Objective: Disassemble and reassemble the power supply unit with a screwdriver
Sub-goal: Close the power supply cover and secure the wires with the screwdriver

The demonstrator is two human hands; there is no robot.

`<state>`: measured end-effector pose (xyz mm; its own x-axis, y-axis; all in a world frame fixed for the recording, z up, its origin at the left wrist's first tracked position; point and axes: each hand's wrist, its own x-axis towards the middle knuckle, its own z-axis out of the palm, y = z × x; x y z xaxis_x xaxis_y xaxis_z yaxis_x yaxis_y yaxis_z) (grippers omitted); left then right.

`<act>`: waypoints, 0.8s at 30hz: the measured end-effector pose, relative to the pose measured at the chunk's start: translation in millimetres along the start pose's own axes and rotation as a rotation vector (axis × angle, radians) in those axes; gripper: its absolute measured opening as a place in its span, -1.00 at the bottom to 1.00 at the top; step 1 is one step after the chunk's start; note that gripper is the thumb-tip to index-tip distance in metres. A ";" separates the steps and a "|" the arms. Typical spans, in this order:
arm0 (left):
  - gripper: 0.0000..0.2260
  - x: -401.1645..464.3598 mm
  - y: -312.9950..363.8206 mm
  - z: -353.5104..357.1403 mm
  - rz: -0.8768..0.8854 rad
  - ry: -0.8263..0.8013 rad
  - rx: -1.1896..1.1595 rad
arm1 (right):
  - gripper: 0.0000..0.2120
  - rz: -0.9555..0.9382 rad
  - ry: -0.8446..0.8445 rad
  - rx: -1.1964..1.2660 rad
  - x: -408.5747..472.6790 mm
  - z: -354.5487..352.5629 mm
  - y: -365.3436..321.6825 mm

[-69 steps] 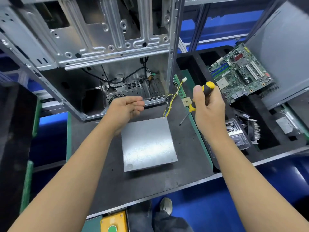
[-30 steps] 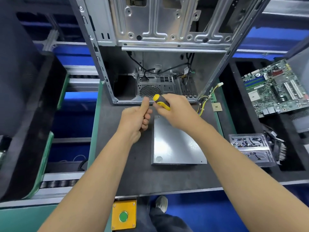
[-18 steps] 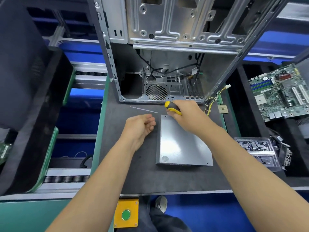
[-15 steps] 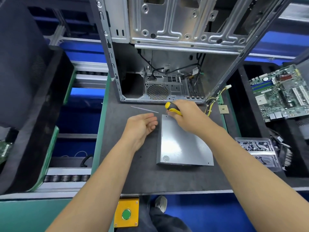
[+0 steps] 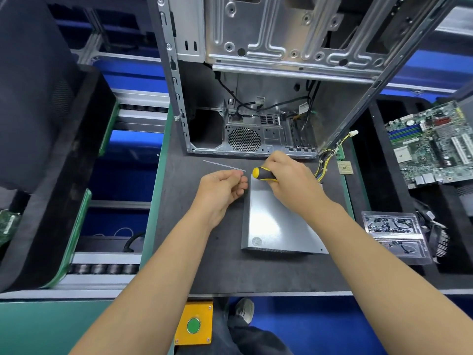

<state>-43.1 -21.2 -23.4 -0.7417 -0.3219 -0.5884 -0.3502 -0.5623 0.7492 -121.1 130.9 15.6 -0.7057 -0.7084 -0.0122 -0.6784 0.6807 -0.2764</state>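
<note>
Screwdriver (image 5: 263, 173) gripped by right hand (image 5: 290, 181); left hand (image 5: 221, 189) curled, empty.

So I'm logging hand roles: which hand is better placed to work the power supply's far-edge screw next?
Probably the right hand: it grips the screwdriver at the power supply unit's far edge. The left hand sits beside it, loosely curled, without a tool.

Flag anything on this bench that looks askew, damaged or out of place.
Only a thin loose strip stands out, lying alone on the mat beyond the left hand. I cannot tell what it is. The power supply lies flat, undamaged.
</note>
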 end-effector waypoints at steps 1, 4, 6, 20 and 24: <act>-0.89 0.1 0.1 0.7 -0.011 -0.003 -0.005 | -0.85 -0.007 0.015 -0.006 -1.3 1.0 -0.3; -0.91 0.3 0.6 2.5 -0.030 -0.009 -0.022 | -0.82 0.001 0.041 -0.007 -4.5 1.9 -1.4; -0.89 0.6 0.8 3.8 -0.034 -0.009 -0.022 | -0.83 -0.002 0.050 0.004 -4.7 2.6 -1.9; -0.94 4.4 1.2 11.2 -0.021 -0.038 0.046 | -0.84 0.124 0.023 0.178 6.4 1.4 0.9; -0.95 6.7 1.1 10.7 -0.004 -0.039 0.098 | -0.83 0.187 -0.025 0.304 8.6 -2.6 5.4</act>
<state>-54.6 -15.8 -23.3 -0.7615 -0.2889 -0.5803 -0.4060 -0.4852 0.7744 -131.4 128.9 16.4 -0.8041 -0.5839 -0.1118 -0.4437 0.7146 -0.5408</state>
